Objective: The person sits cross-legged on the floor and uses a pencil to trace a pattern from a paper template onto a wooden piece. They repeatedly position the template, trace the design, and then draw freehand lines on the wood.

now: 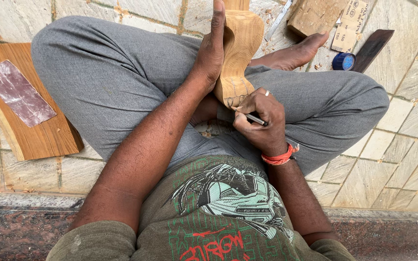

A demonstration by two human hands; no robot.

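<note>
The left hand (212, 46) lies flat and open against the side of a carved wooden piece (238, 53), its fingers stretched upward along the wood and its palm pressed to it, steadying it. The right hand (261, 121) is curled closed around a pen (253, 118), gripped between thumb and fingers, with the tip touching the lower end of the wooden piece where thin drawn lines show on the surface. A ring sits on one finger of that hand and a red thread band (280, 157) wraps the wrist.

The wooden piece stands upright between the person's crossed legs, its lower end resting near the lap and its upper part running out of view at the top edge. The person sits on a stone tile floor (402, 159) in grey trousers.

To the left, on the floor, lies a flat wooden board (39, 140) with a sheet of sandpaper (15, 92) on top. Beyond the bare foot (293, 53) are a wooden block (313, 17), a small blue round tin (343, 61) and a dark flat strip (373, 46), well apart from both hands.
</note>
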